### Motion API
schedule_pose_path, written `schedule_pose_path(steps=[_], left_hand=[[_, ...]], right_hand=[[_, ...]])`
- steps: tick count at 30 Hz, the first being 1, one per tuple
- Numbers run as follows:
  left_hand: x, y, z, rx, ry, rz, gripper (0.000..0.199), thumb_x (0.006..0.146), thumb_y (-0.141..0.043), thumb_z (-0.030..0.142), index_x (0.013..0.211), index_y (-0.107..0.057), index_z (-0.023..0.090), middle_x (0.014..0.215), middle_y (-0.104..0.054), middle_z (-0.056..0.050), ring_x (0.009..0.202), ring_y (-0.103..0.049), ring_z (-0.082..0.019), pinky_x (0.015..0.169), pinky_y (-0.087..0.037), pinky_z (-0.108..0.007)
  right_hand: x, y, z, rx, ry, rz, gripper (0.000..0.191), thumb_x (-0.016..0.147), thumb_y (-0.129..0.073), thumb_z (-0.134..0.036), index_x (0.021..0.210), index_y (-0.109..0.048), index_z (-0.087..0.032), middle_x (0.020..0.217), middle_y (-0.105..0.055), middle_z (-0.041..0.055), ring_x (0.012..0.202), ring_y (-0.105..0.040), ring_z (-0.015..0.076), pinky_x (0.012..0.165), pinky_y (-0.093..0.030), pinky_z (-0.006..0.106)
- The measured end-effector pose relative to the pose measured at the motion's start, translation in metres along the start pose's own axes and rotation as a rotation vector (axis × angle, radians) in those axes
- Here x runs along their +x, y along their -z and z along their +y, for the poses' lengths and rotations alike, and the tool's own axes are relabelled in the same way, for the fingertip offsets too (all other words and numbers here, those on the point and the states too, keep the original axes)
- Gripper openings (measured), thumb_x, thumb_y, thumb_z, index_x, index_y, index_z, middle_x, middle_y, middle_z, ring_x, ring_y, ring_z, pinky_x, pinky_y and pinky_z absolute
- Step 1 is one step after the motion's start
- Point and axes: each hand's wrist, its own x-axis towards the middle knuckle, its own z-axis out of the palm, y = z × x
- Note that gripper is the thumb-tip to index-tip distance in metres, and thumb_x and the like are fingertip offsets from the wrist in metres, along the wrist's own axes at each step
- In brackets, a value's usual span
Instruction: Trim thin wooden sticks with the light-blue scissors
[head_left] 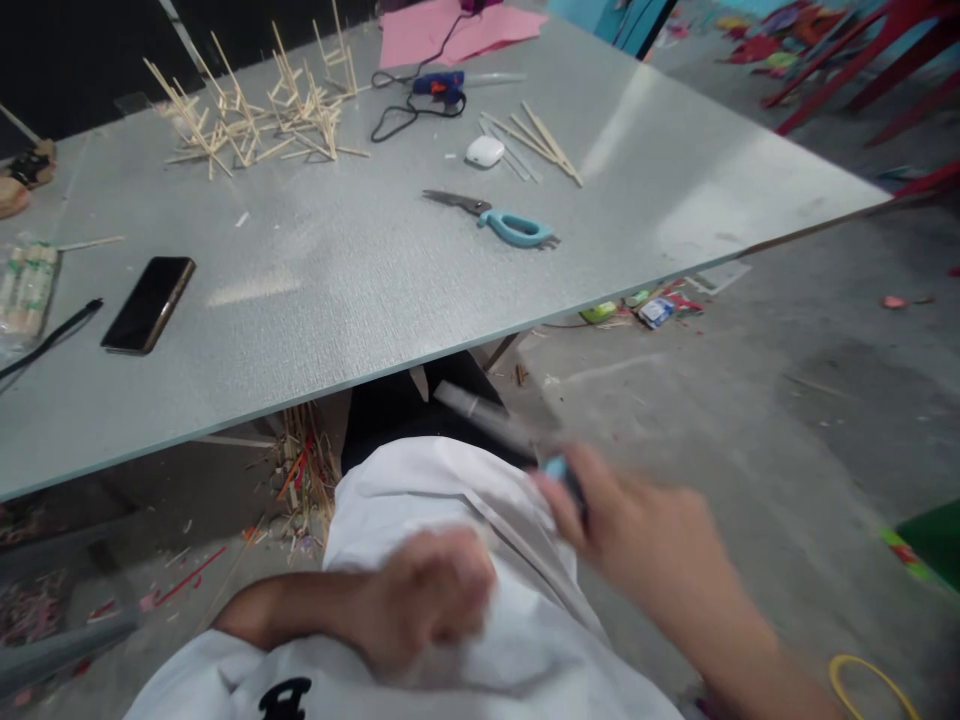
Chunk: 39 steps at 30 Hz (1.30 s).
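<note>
My right hand (615, 510) is wrapped round the handle of a knife (491, 420), whose blade is blurred and points up and left over my lap. Close to my white shirt, my left hand (435, 600) is curled and smeared by motion; what it holds, if anything, cannot be made out. On the grey table (337, 290) lie blue-handled scissors (517, 228), a white case (485, 151) and some loose sticks (544, 145). Stick structures (247, 130) stand near the far left edge.
A black phone (148, 305) and a bag of sticks (28, 290) lie at the table's left. A blue glue gun (441, 87) with its cord and pink paper (457, 35) are at the back. Scraps litter the floor; red chairs (900, 60) stand at the upper right.
</note>
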Motion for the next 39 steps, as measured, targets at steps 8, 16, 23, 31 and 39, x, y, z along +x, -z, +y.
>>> schedule_pose_path(steps=[8,16,23,31,39], left_hand=[[0.008,0.002,-0.002,-0.192,-0.033,-0.042,0.031,0.103,-0.046,0.053,0.094,-0.041,0.024,0.055,-0.029,0.01,0.042,-0.016,-0.007,0.039,-0.018,-0.013],[0.017,0.008,-0.01,-0.084,0.002,0.052,0.047,0.099,-0.049,0.062,0.082,-0.045,0.019,0.055,-0.024,0.009,0.044,-0.018,-0.006,0.039,-0.02,-0.016],[0.018,0.01,-0.02,0.117,-0.109,0.136,0.048,0.103,-0.041,0.061,0.082,-0.046,0.018,0.051,-0.027,0.008,0.042,-0.019,-0.006,0.041,-0.017,-0.02],[0.006,0.003,-0.013,0.56,-0.103,0.143,0.044,0.105,-0.045,0.051,0.088,-0.059,0.012,0.057,-0.042,0.003,0.049,-0.035,-0.006,0.048,-0.027,-0.021],[0.017,0.001,-0.019,0.133,-0.139,0.342,0.037,0.103,-0.048,0.052,0.099,-0.052,0.016,0.053,-0.03,0.01,0.044,-0.018,-0.006,0.042,-0.018,-0.018]], right_hand=[[-0.003,0.007,0.011,0.281,0.047,0.161,0.028,0.104,-0.043,-0.039,0.097,-0.061,-0.019,0.062,-0.06,-0.0002,0.051,-0.054,0.0134,0.053,-0.037,0.027],[0.0,0.012,-0.004,0.293,0.301,0.04,0.033,0.107,-0.039,-0.044,0.098,-0.057,-0.018,0.069,-0.061,0.0012,0.056,-0.052,0.0148,0.058,-0.042,0.027],[-0.013,0.012,-0.008,0.249,0.303,0.041,0.03,0.105,-0.045,-0.043,0.096,-0.058,-0.017,0.072,-0.063,0.0026,0.059,-0.054,0.0154,0.06,-0.041,0.029],[0.001,-0.004,0.017,-0.239,-0.408,-0.153,0.05,0.105,-0.037,-0.054,0.09,-0.066,-0.016,0.05,-0.05,0.0024,0.042,-0.04,0.015,0.053,-0.015,0.031],[-0.018,0.009,0.008,0.218,0.11,0.026,0.031,0.105,-0.044,-0.043,0.097,-0.06,-0.018,0.066,-0.062,0.0004,0.056,-0.057,0.0143,0.057,-0.037,0.027]])
